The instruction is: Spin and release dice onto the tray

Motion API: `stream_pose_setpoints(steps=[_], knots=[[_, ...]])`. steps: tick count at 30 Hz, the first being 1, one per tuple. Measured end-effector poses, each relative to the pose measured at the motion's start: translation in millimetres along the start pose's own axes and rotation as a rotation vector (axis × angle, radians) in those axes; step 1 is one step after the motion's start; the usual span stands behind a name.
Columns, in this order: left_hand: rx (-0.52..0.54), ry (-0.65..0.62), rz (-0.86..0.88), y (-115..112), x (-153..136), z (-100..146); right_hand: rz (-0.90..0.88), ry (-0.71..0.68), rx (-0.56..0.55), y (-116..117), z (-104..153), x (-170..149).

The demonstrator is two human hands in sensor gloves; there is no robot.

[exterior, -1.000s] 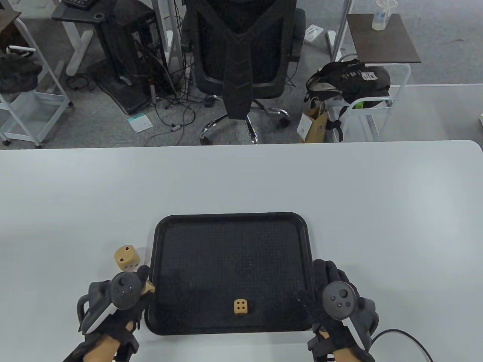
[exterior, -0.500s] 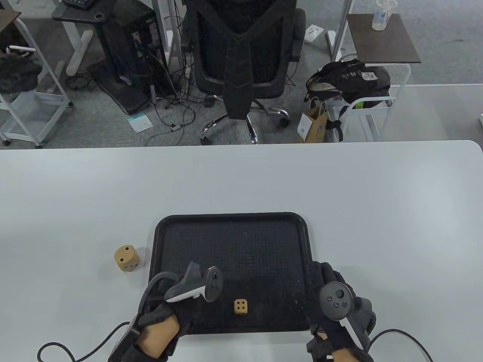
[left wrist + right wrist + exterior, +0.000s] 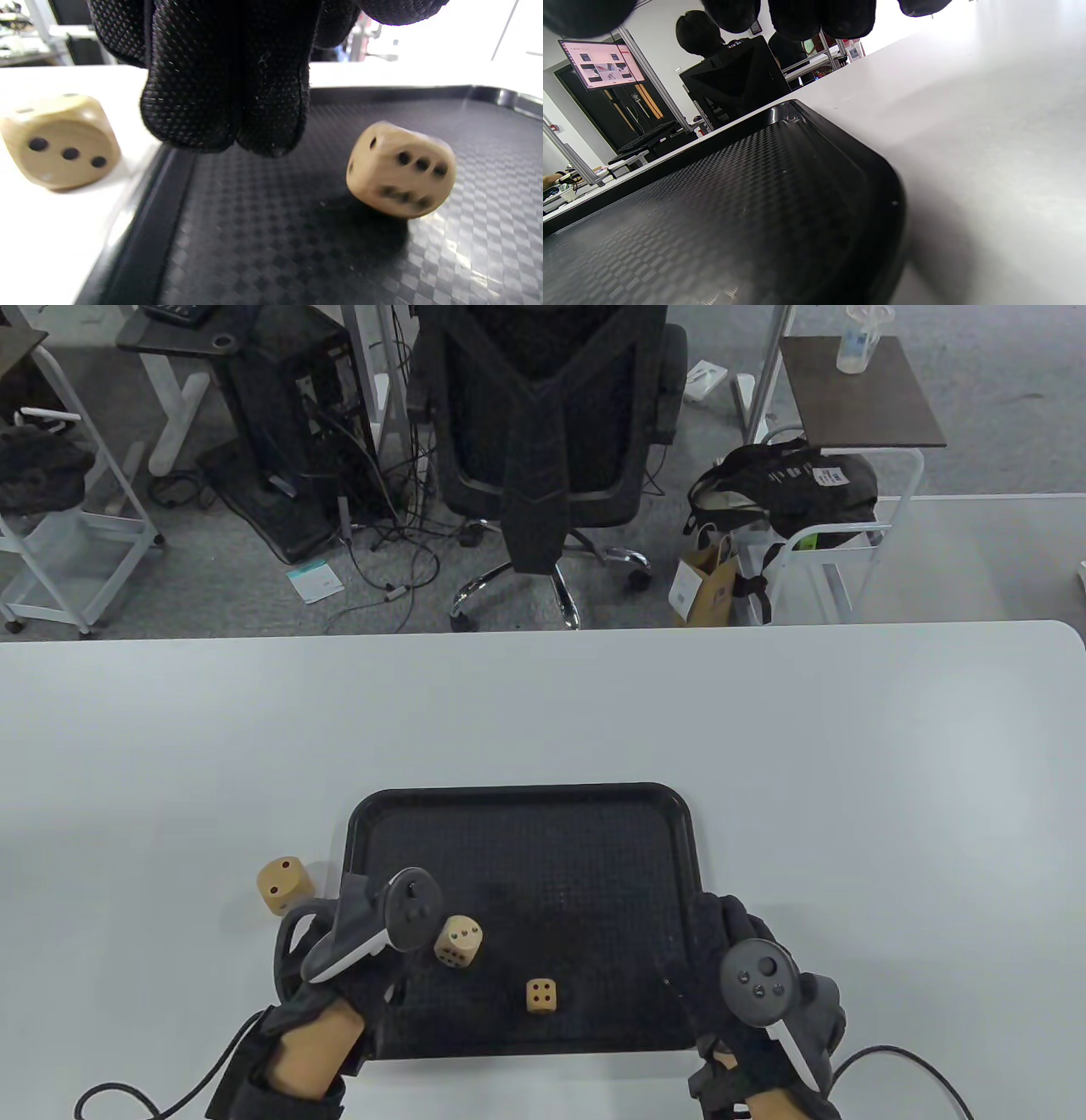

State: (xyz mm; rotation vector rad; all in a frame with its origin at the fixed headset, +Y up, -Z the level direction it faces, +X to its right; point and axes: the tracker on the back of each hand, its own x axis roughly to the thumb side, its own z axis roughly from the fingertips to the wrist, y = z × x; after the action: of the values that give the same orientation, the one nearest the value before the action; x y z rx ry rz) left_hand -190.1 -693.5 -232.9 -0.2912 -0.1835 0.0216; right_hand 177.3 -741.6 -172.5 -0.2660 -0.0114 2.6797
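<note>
One tan wooden die (image 3: 458, 941) tumbles free on the black textured tray (image 3: 526, 802); your left hand (image 3: 339, 976) fingers (image 3: 225, 84) pressed together, empty. Next, I judge: fetch the table die (image 3: 284, 886).

— How is your left hand (image 3: 356, 976) in its black knit sensor glove placed?
— It reaches in from the lower edge, turned on its side, so the grey tracker (image 3: 373, 920) strapped to its back faces right. In your left wrist view the gloved fingers (image 3: 225, 84) hang down close together and hold nothing.
— And your right hand (image 3: 747, 993) in the matching black glove?
— It lies palm down, fingers (image 3: 721, 920) stretched forward and relaxed, its round grey tracker (image 3: 759, 971) facing up. A bare forearm shows behind each cuff
</note>
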Motion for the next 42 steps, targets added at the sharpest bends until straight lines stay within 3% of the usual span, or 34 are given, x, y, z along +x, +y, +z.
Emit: stream_pose_setpoints(steps=[8, 14, 20, 26, 35, 40, 42], knots=[[0.158, -0.01, 0.04, 16.0, -23.7, 23.8, -0.001, 0.001, -0.02, -0.7, 0.6, -0.5], [0.24, 0.063, 0.087, 17.9, -64.2, 24.0, -0.002, 0.0, -0.024, -0.7, 0.6, -0.8], [0.203, 0.186, 0.148, 3.1, -111.9, 12.0, -0.002, -0.002, -0.026, -0.8, 0.8, -0.7], [0.144, 0.26, 0.166, -16.7, -140.1, 0.5, 0.003, 0.004, -0.023, -0.8, 1.2, -0.6], [0.037, 0.274, 0.185, -44.2, -154.1, -19.9, 0.007, 0.009, -0.022, -1.3, 1.5, -0.3], [0.035, 0.278, 0.158, -57.1, -154.5, -25.7, 0.009, 0.014, -0.02, -2.4, 1.8, 0.2], [0.08, 0.285, 0.148, -58.7, -154.8, -25.3, 0.011, 0.014, -0.02, -2.3, 1.8, 0.3]])
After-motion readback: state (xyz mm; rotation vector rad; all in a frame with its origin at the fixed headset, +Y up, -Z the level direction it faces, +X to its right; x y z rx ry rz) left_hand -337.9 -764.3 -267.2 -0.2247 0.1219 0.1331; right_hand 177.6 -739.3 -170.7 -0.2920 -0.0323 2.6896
